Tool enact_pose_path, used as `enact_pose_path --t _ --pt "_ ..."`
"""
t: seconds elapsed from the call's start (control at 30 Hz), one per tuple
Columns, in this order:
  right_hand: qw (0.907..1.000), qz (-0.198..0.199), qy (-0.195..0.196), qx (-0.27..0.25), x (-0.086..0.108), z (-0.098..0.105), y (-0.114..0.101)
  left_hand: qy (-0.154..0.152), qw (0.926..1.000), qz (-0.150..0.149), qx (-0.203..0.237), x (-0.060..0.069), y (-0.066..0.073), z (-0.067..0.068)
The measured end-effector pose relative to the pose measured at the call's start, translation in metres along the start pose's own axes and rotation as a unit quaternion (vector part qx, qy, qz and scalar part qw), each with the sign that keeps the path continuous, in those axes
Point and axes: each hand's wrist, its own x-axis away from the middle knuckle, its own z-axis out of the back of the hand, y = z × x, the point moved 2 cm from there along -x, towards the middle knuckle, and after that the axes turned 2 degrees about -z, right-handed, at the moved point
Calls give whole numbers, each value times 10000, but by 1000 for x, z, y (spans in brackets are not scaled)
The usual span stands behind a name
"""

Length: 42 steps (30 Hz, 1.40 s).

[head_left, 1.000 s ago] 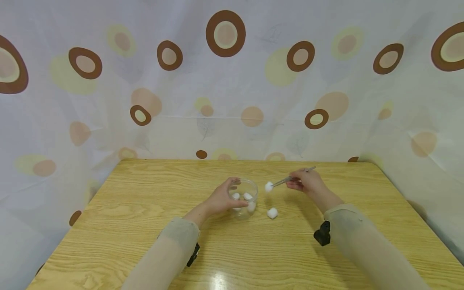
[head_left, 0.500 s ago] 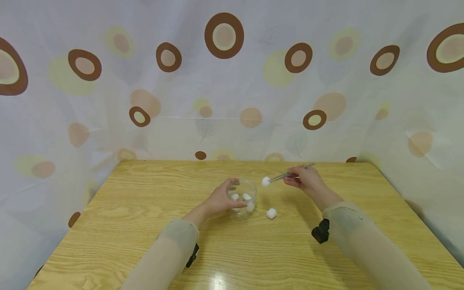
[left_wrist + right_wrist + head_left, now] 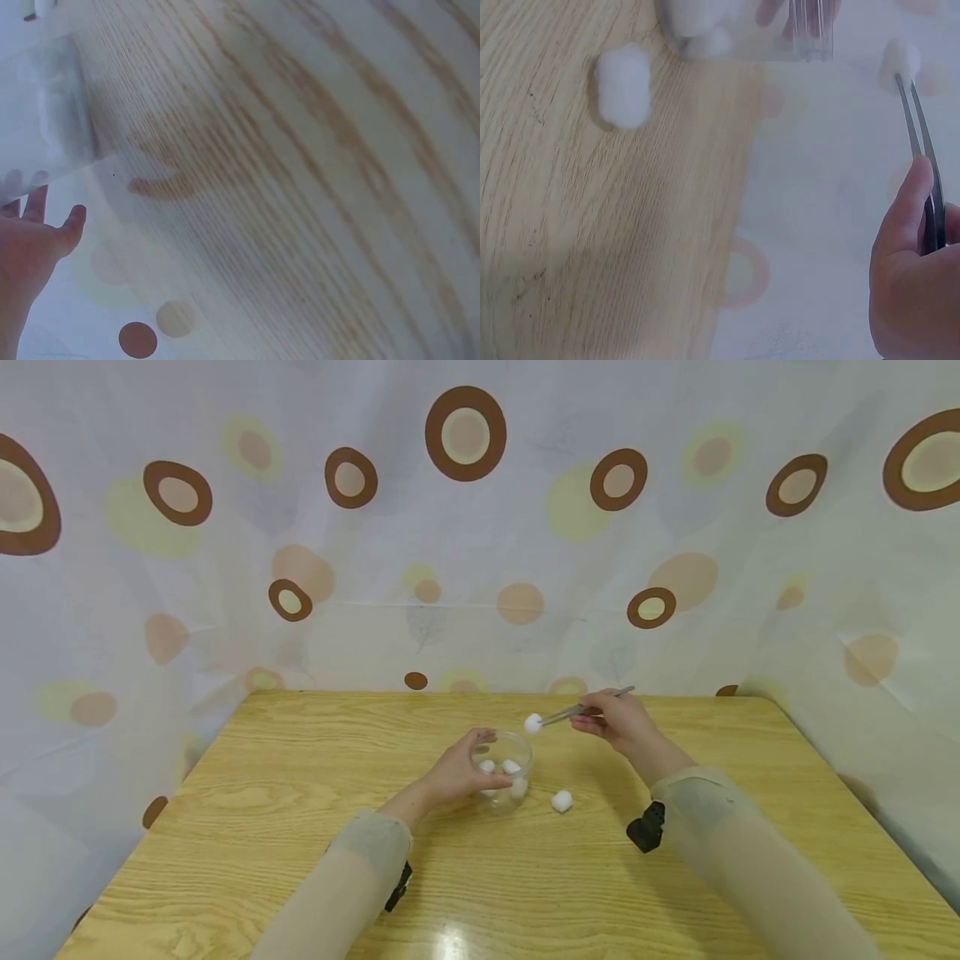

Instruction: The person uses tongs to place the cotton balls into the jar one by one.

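Observation:
My left hand [image 3: 456, 774] grips a clear plastic cup [image 3: 502, 802] around its side, thumb in front and fingers behind. Several white cotton balls [image 3: 518, 787] lie inside it. In the left wrist view the cup [image 3: 45, 105] shows at the left edge, beside the fingers. My right hand [image 3: 621, 722] pinches metal tweezers [image 3: 564, 714]. A cotton ball [image 3: 533, 723] sits between the tweezer tips, raised above the table and just beyond the cup's right rim. Another cotton ball [image 3: 562, 801] lies on the table right of the cup; the right wrist view shows this cotton ball [image 3: 624, 86] too.
The wooden table [image 3: 300, 827] spreads beneath both hands. Behind it and at both sides hangs a pale curtain [image 3: 465, 543] patterned with brown rings and faint spots. Black wrist cameras [image 3: 647, 827] sit on both sleeves.
My right hand has moved left and up, bringing the tweezers and their cotton ball toward the cup. The left hand and cup have stayed in place.

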Motion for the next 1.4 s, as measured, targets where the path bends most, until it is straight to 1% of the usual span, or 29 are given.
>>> enact_pose_path --t 0.23,0.4,0.7,0.9,1.07,1.23,1.33,1.4 --pt "9999 -66 47 71 -3 -11 5 -23 10000 13 4 -2 -1 1" --pt "9999 -98 -56 71 -6 -17 10 -22 10000 -15 11 -3 0 1" --pt "9998 -17 -105 193 -10 -25 18 -18 10000 18 -8 -3 2 0" --pt "9994 -77 -76 321 -10 -27 21 -27 10000 24 58 -2 1 0" --pt "9992 -196 -81 326 -8 -19 19 -31 9999 -3 115 0 1 0" --pt "9986 -276 -158 411 -5 -2 16 -51 9999 -13 144 0 1 0" --pt "9977 -325 -140 572 -4 11 16 -74 9998 9 184 2 5 0" --pt "9962 -353 -134 780 -4 19 18 -89 9998 23 195 7 13 1"
